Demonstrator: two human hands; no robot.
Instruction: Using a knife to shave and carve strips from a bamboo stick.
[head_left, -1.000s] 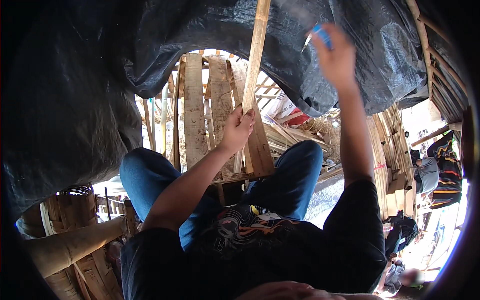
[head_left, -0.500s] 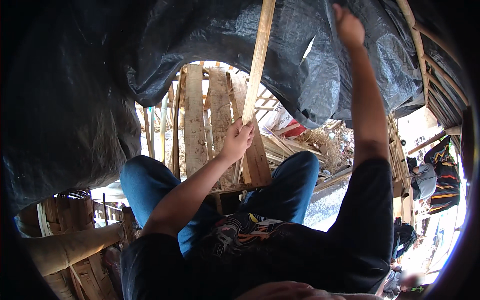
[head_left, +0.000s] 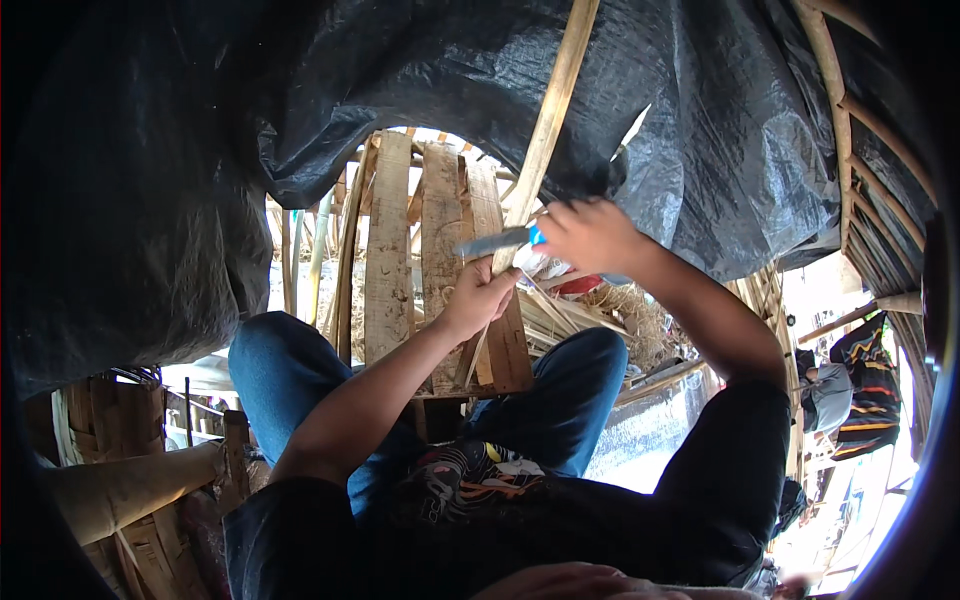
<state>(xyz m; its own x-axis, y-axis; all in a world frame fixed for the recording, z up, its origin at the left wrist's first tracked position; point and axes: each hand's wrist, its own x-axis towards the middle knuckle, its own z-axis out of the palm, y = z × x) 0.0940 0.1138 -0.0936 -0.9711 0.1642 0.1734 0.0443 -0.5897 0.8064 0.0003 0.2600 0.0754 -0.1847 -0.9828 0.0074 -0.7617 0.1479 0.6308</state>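
A long, pale bamboo strip slants up and away between my knees, its lower part over the wooden planks. My left hand is closed around it near the lower end, thumb along the near side. Just above that grip, my right hand holds a knife by its handle, of which a bit of blue shows. The grey knife blade points left and lies across the strip, slightly blurred by motion. Whether its edge bites into the strip I cannot tell.
Wooden planks form a slatted bench between my bent knees. A black tarp hangs ahead and to the left. Split strips and straw lie beyond my right knee. A thick bamboo pole runs at lower left; clothes hang far right.
My right hand has come down from high at the right, by the tarp, bringing the knife to the strip. My left hand keeps its grip; the strip's top has leaned to the right.
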